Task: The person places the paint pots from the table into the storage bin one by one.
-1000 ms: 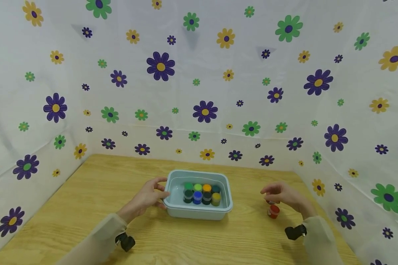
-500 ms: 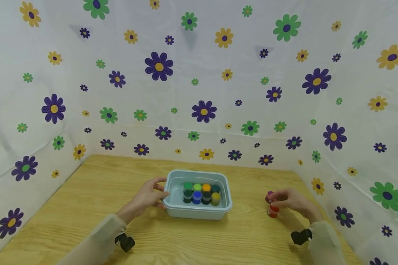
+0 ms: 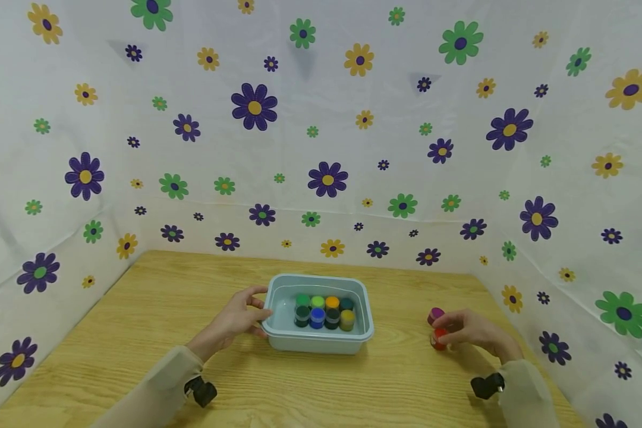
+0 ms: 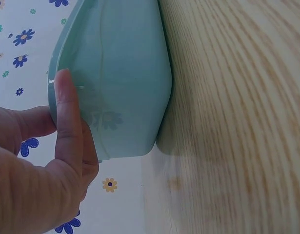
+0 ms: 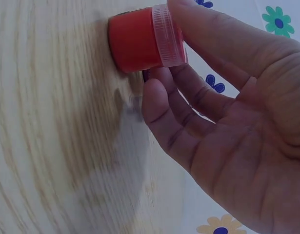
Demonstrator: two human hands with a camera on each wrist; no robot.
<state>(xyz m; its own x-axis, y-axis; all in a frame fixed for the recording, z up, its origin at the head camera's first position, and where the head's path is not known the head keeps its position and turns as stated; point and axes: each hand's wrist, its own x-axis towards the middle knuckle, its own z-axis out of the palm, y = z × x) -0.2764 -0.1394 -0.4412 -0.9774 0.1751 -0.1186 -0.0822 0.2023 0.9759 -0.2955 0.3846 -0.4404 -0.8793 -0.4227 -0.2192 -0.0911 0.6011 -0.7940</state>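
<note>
A light blue plastic bin (image 3: 321,343) stands mid-table, and my left hand (image 3: 238,315) grips its rim at the left end. In the left wrist view, fingers (image 4: 68,122) lie along the bin's outer wall. Inside the bin are several small paint pots, among them a blue pot (image 3: 317,318), an orange one (image 3: 332,304) and a mustard one (image 3: 346,321). To the right, my right hand (image 3: 473,334) pinches a red paint pot (image 5: 135,41) near its clear lid; the pot stands upright on the table. Just behind it is a magenta pot (image 3: 436,315).
The wooden table (image 3: 321,392) is bounded at the back and both sides by a white cloth (image 3: 299,148) printed with flowers. A black wrist camera (image 3: 200,391) sits on the left sleeve and another camera (image 3: 488,386) on the right one.
My right hand has come down and nearer, past the magenta pot, onto the red pot, and its fingers have closed at the lid. The left hand has stayed on the bin.
</note>
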